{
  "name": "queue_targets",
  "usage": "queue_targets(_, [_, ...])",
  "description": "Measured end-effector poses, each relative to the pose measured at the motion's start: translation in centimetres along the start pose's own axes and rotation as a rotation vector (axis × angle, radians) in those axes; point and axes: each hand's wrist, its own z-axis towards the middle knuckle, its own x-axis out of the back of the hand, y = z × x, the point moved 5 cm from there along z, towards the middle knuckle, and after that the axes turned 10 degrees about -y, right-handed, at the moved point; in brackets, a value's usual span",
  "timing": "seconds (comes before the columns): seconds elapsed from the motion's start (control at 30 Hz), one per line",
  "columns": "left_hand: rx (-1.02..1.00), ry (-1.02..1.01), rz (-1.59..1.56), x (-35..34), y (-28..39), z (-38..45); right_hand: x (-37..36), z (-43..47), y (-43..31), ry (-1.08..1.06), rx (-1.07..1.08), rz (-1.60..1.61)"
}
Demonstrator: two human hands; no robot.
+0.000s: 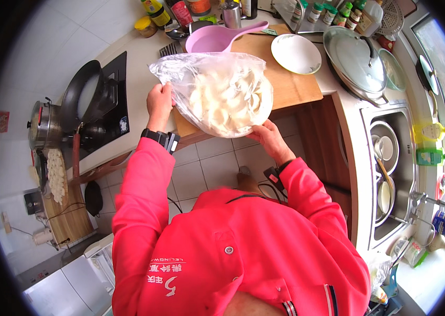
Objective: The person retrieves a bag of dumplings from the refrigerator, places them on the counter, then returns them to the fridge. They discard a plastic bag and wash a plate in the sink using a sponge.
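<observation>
Pale pieces that look like dumplings [226, 102] lie heaped in a round shape under a transparent plastic bag or film [175, 69]. The dish beneath them is mostly hidden. My left hand [160, 100] pinches the plastic at its left side. At the lower right, my right hand [268, 136] grips the rim of the covered dish, thumb on top. The dish is over the front edge of a wooden board [293, 93]; whether it touches the board I cannot tell. Just behind it sits a pink long-handled ladle or pan [210, 37].
A white bowl [296, 54] stands on the board's right. Beyond it is a lidded pan [355, 59]. The sink [402, 185] at right holds bowls. A black wok [84, 93] and a steel pot [44, 124] are at the stove on the left. Spice jars [329, 15] line the back.
</observation>
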Motion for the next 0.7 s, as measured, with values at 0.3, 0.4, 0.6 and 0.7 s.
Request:
queue_targets(0.3, [0.041,0.086,-0.12,2.1,-2.2,1.8,2.7,-4.6,-2.5,0.074,-0.017,-0.053])
queue_targets(0.4, [0.057,0.072,-0.202,1.9,-2.9,2.7,3.8,-7.7,-3.6,0.042,-0.015,-0.06])
queue_targets(0.6, [0.135,0.032,-0.474,1.6,-4.7,5.2,4.3,-13.8,-4.5,0.095,-0.136,-0.121])
queue_targets(0.7, [0.082,-0.065,-0.707,2.1,-4.8,6.2,3.8,-16.0,-4.6,0.143,-0.143,-0.123])
